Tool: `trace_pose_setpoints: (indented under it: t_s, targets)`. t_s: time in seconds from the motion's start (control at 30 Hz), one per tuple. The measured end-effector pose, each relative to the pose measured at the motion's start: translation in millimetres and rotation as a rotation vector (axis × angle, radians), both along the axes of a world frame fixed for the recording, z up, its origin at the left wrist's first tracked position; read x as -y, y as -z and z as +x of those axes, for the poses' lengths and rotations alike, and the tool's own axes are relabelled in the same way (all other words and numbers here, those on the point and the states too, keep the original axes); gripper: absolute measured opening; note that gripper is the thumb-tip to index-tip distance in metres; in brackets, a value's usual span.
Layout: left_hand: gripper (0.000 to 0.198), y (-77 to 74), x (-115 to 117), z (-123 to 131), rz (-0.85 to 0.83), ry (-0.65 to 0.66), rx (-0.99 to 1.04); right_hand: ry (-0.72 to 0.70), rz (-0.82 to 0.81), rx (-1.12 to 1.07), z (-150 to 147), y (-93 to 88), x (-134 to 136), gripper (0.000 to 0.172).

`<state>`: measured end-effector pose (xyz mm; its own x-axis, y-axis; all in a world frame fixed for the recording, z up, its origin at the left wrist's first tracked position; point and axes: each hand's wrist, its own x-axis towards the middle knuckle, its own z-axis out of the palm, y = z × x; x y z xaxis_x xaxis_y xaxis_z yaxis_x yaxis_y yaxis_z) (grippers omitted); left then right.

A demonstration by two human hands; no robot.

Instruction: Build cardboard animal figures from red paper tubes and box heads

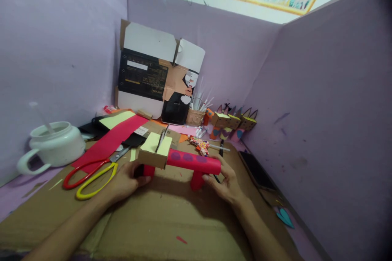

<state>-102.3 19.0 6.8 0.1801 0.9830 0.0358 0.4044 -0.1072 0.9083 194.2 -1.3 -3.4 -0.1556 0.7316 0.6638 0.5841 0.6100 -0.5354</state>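
Note:
A red paper figure (194, 162) stands on the cardboard sheet, its tube body marked with purple spots and resting on red tube legs. At its left end sits a small cardboard box head (153, 159) with a pale yellow top and thin upright pieces. My left hand (130, 179) has its fingers around the red leg under the box head. On the other side, my right hand (225, 179) holds the right end of the red body, thumb by the right leg and fingers behind the tube.
Red-and-yellow scissors (96, 179) and a white mug (58, 147) lie left. Behind are red paper (110, 142), an unfolded box (143, 73), a basket of pens (196, 117) and small box-headed figures (234, 121). A phone (256, 170) is at right; a red scrap (181, 239) is in front.

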Motion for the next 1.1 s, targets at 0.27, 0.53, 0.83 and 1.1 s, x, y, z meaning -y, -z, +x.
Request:
trace_pose_setpoints:
  t_s: [0.27,0.53,0.83,1.1]
  targets:
    - [0.033,2.6,-0.4,-0.9,0.017,0.008,-0.012,-0.043,-0.002,0.006,-0.4,-1.3,-0.6,0.022]
    - [0.029,5.5,-0.9,-2.0,0.004,-0.010,-0.002,-0.131,-0.069,-0.108,-1.8,-2.5,1.8,0.029]
    - [0.033,8.3,-2.6,-2.3,-0.012,0.018,0.041,-0.162,-0.132,-0.242,-4.9,2.3,-3.4,0.016]
    - [0.033,0.2,-0.2,-1.3,-0.015,0.023,0.016,-0.126,-0.113,-0.185,-3.9,-2.3,-5.3,0.024]
